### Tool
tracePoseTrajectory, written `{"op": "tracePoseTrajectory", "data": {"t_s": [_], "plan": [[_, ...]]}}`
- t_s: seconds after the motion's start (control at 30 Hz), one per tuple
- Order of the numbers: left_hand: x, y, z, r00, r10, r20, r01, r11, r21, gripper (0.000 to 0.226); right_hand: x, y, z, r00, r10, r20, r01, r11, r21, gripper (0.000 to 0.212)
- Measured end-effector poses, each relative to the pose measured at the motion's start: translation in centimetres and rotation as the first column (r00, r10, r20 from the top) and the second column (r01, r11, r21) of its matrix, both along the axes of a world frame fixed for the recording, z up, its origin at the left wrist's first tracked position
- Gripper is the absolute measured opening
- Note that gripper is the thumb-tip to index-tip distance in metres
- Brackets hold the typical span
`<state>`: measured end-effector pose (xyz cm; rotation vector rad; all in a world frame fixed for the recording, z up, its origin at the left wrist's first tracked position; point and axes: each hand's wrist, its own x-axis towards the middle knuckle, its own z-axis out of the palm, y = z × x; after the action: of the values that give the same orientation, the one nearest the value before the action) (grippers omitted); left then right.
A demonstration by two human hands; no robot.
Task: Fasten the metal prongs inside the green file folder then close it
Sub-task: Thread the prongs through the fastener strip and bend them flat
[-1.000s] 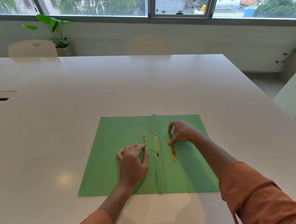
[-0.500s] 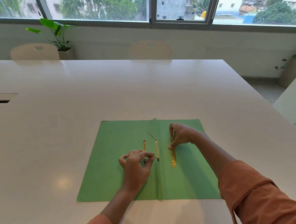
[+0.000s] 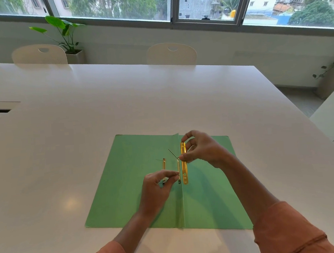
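Green file folder (image 3: pixel 126 180) lies open near the table's (image 3: pixel 64 143) near edge — right hand (image 3: pixel 202 150) pinches the brass bar (image 3: pixel 184 164), left hand (image 3: pixel 158 188) pinches a prong (image 3: pixel 172 154) — thin prongs could bend and miss the holes

Open counter around the folder

Bare counter (image 3: pixel 160 99) from 9 through 3 o'clock; upright prongs (image 3: pixel 172 153) obstruct the green folder (image 3: pixel 126 178) at its spine.

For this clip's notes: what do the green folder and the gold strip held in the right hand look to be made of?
Green folder: likely thin card, matte; it lies flat with a sharp centre crease and shows no glare. Gold strip in the right hand: looks like thin brass-coloured metal, shiny, with bright highlights and punched holes near its lower end, though coated plastic cannot be ruled out.
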<state>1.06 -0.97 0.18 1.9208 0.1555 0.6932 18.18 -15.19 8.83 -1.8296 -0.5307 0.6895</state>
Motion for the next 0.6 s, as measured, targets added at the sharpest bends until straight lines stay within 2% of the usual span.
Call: {"op": "tracePoseTrajectory", "data": {"t_s": [0.13, 0.6], "plan": [[0.1, 0.0, 0.0, 1.0, -0.011, -0.009, 0.012, 1.0, 0.025, 0.02, -0.7, 1.3, 0.2, 0.999, 0.03, -0.03, -0.027, 0.997, 0.078, 0.065], [-0.2, 0.2, -0.1, 0.999, -0.023, -0.048, 0.024, 1.0, 0.011, 0.018, -1.3, 2.4, -0.7, 1.0, -0.005, 0.027, 0.005, 1.0, 0.022, 0.062]]}}
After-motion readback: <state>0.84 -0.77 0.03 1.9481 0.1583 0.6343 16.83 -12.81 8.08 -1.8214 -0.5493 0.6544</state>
